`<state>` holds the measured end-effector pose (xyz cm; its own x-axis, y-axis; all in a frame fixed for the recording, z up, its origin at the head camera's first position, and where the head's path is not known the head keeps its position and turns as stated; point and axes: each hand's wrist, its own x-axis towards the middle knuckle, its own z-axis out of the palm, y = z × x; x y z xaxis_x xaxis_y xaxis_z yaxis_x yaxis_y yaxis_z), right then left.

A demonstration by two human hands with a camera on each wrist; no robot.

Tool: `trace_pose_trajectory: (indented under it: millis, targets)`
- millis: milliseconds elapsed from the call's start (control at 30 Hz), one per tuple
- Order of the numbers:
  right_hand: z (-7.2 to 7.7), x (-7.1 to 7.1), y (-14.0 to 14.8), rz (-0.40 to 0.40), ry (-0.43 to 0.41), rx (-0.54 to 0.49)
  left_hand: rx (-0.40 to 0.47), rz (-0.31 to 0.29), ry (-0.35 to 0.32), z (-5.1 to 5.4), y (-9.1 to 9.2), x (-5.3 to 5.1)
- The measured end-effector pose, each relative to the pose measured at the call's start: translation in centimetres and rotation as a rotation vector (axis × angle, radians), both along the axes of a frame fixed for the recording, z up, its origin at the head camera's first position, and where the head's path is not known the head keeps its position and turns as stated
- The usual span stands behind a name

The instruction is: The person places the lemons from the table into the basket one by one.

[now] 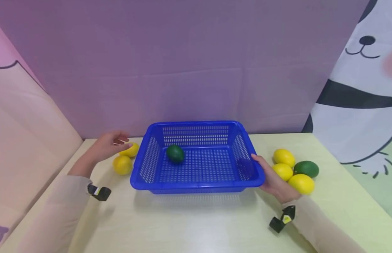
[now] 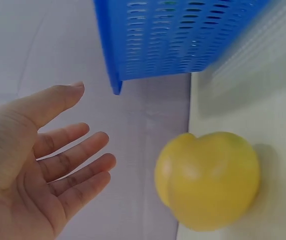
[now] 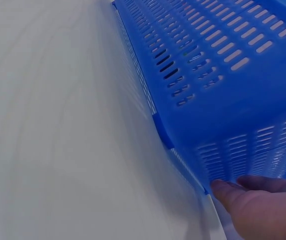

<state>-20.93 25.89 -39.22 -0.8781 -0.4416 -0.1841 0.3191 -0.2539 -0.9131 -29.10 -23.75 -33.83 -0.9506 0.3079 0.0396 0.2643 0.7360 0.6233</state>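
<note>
A blue plastic basket point(image 1: 196, 186) with slotted walls stands in the middle of the table, a dark green avocado-like fruit point(image 1: 175, 154) inside it toward the left. My right hand point(image 1: 275, 181) grips the basket's right rim, thumb on top; in the right wrist view its fingers point(image 3: 233, 192) are against the slotted wall. Left of the basket, my left hand point(image 1: 107, 146) hovers with fingers spread loosely, holding nothing. Two yellow, lemon-like fruits are beside it: a nearer one point(image 1: 122, 165) and a farther one point(image 1: 131, 150), partly behind the hand.
Right of the basket lie several yellow lemons point(image 1: 301, 183) and another dark green fruit point(image 1: 306, 169), close to my right forearm. A purple cloth backdrop point(image 1: 193, 70) rises behind the table's far edge. Pale table surface point(image 1: 189, 225) stretches in front of the basket.
</note>
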Motion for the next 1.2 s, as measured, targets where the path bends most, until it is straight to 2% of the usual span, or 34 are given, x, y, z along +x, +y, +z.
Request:
trace_pose_trajectory:
  millis: [333, 533, 800, 1067, 1200]
  targets:
    - [-0.1, 0.1, 0.0, -0.016, 0.008, 0.052, -0.018, 0.086, 0.021, -2.2, -0.5, 0.0]
    - [0.0, 0.0, 0.1, -0.026, 0.027, 0.037, -0.019, 0.14, 0.016, -3.5, -0.9, 0.2]
    - [0.0, 0.0, -0.1, -0.03, 0.015, 0.025, -0.024, 0.195, -0.043, -4.8, -1.3, 0.6]
    - [0.0, 0.1, -0.2, -0.028, 0.019, 0.031, -0.022, 0.213, -0.088, -6.1, -1.6, 0.7]
    - [0.0, 0.1, -0.1, -0.018, 0.025, 0.015, -0.027, 0.209, -0.102, -6.3, -1.6, 1.0]
